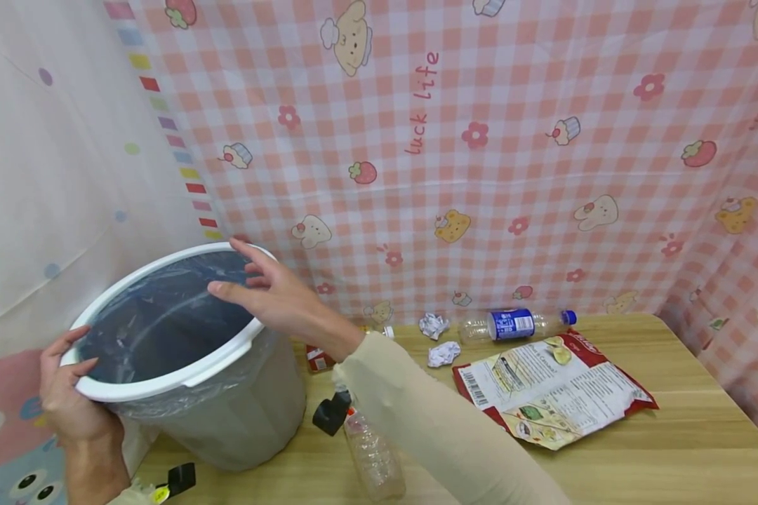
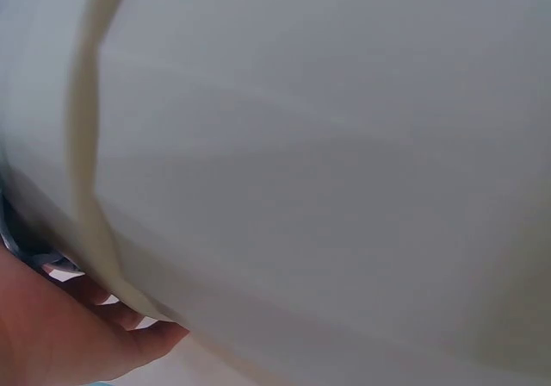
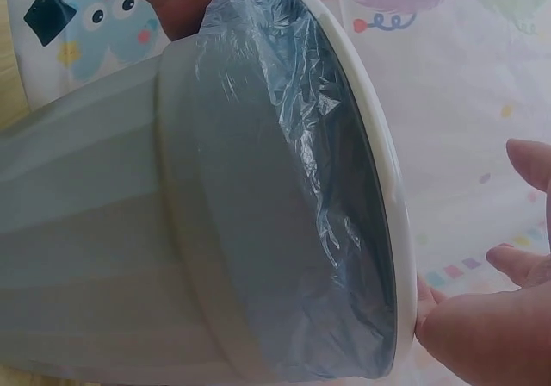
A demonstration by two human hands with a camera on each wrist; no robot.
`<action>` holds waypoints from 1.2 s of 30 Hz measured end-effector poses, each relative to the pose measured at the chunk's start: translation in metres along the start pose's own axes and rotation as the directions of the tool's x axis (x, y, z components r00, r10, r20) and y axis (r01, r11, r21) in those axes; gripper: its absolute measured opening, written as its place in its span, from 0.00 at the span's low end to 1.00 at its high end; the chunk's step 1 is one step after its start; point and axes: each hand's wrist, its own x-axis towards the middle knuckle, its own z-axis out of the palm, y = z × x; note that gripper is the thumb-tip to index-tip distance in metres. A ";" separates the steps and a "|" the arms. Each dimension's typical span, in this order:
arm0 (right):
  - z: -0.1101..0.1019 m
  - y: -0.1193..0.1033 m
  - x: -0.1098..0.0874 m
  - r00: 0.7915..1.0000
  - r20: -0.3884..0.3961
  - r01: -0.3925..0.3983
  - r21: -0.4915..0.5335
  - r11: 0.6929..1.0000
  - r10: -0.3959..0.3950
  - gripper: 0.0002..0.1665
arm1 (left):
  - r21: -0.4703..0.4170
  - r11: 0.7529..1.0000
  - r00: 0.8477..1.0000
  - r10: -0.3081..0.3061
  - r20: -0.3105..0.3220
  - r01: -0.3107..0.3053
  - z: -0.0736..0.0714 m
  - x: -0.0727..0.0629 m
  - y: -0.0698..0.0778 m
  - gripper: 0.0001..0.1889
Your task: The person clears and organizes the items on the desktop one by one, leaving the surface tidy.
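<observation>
Bin (image 1: pixel 249 417) stands at our left on the table (image 1: pixel 688 449), its liner (image 3: pixel 314 158) spilling over the outside below the white rim (image 1: pixel 142 391). We judge that the film could slip or tear if we tug one side unevenly, and a hard push from one side could tip everything. Our right sleeve also crosses near a bottle (image 1: pixel 374 456), which a careless elbow might roll. Our left hand (image 1: pixel 78 400) grips the rim; our right (image 1: pixel 274 294) is spread loosely, touching its far side, pinching nothing.
</observation>
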 end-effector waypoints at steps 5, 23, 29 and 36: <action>-0.003 0.002 -0.003 1.000 0.016 0.009 0.020 1.000 -0.009 0.40 | -0.008 1.000 1.000 -0.005 -0.005 0.005 0.000 0.000 0.000 0.20; -0.015 0.010 -0.019 0.998 0.048 0.041 0.102 0.994 -0.046 0.37 | -0.048 0.999 1.000 -0.001 -0.012 0.001 0.002 0.000 0.001 0.19; -0.022 0.012 -0.027 0.994 0.071 0.069 0.142 0.987 -0.080 0.36 | -0.052 0.999 1.000 0.004 -0.006 -0.005 0.001 0.000 0.000 0.19; -0.026 0.017 -0.037 0.991 0.087 0.083 0.185 0.979 -0.100 0.36 | -0.046 0.999 1.000 0.011 -0.001 -0.011 0.000 0.000 -0.002 0.20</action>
